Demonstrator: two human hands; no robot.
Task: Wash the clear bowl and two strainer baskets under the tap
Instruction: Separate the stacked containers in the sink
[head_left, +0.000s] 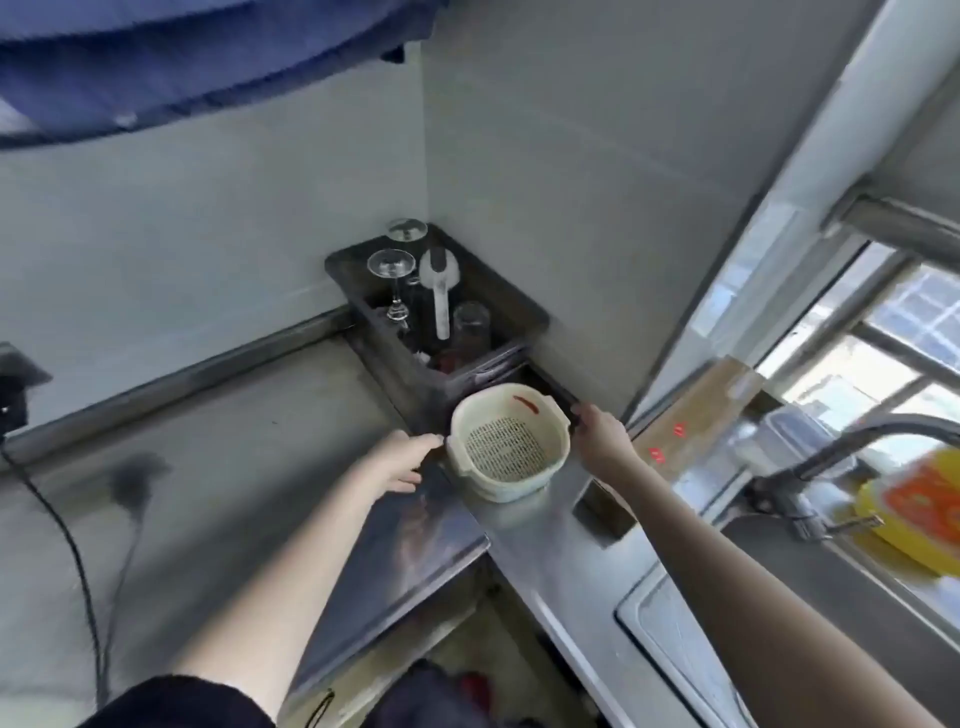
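A cream strainer basket (506, 441) with a perforated bottom and a red mark on its far rim sits on the steel counter near the corner. It looks nested in another pale vessel; I cannot tell whether that is the clear bowl. My left hand (402, 462) reaches to the basket's left handle, fingertips at its edge. My right hand (597, 431) is at the right handle, fingers curled at it. The tap (852, 441) stands at the right over the sink (810, 582).
A dark rack (524, 312) in the corner holds upturned wine glasses, a tumbler and a white bottle. A yellow and orange pack (914, 504) lies behind the tap. A wooden board (701, 415) leans by the window. A black cable (67, 545) crosses the left counter.
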